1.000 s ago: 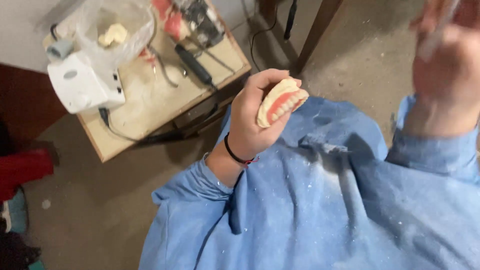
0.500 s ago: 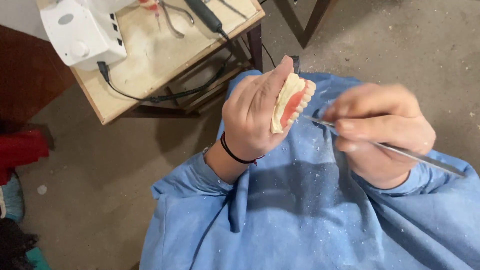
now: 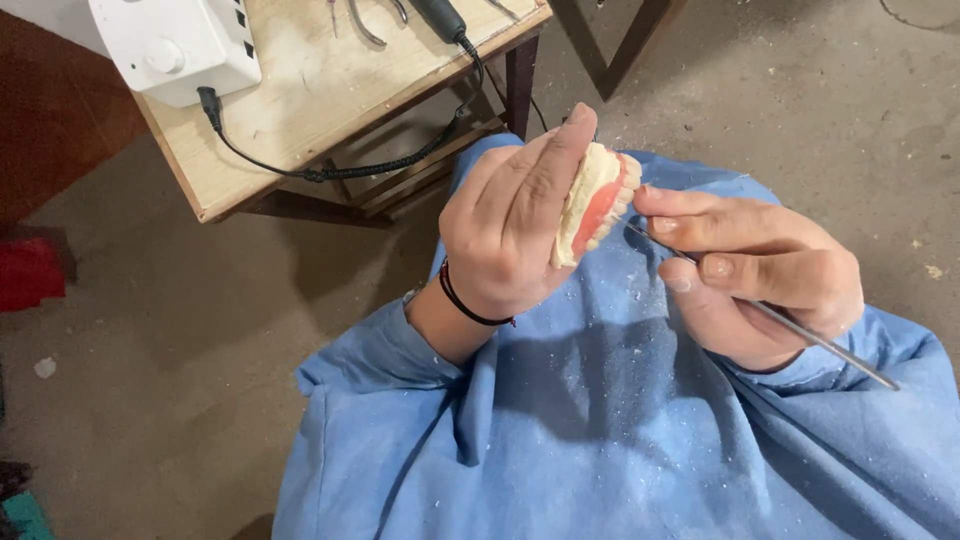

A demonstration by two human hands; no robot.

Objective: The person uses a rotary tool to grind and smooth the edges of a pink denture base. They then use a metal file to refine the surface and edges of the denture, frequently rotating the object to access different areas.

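Observation:
My left hand (image 3: pixel 510 225) grips a denture model (image 3: pixel 597 205), cream plaster with pink wax gums and a row of pale teeth, held upright over my lap. My right hand (image 3: pixel 755 275) holds a thin metal carving tool (image 3: pixel 820 345) like a pen, its tip touching the teeth side of the model. The tool's handle sticks out to the lower right past my wrist. Both arms wear blue sleeves, and a black band circles my left wrist. White dust flecks the blue gown (image 3: pixel 600 440) under the hands.
A small wooden table (image 3: pixel 300 110) stands at upper left, carrying a white motor box (image 3: pixel 175 40) with a black cable (image 3: pixel 340 170), metal pliers and a dark handpiece. Bare concrete floor (image 3: pixel 800 90) surrounds me. A red object (image 3: pixel 30 270) lies at the left edge.
My right hand came down from the upper right with the tool and brought its tip against the denture model. The left hand turned the model slightly; the view shifted closer.

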